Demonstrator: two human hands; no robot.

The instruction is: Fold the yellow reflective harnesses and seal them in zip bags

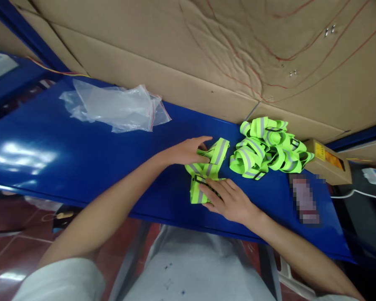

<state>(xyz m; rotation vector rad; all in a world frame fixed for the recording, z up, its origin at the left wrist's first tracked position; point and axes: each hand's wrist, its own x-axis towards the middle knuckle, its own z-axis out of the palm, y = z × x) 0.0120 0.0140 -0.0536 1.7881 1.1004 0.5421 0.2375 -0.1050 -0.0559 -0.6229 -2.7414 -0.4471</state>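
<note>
Lying between and touching both hands, the lime reflective strap [213,169] runs near-left to far-right, left hand [186,152] at its far-left side, right hand [232,201] nearer the buckle [201,179]. Left index and thumb stand apart, right fingers bend over the near end; closure of either grip cannot be told. Box label [320,151] unreadable.
</note>
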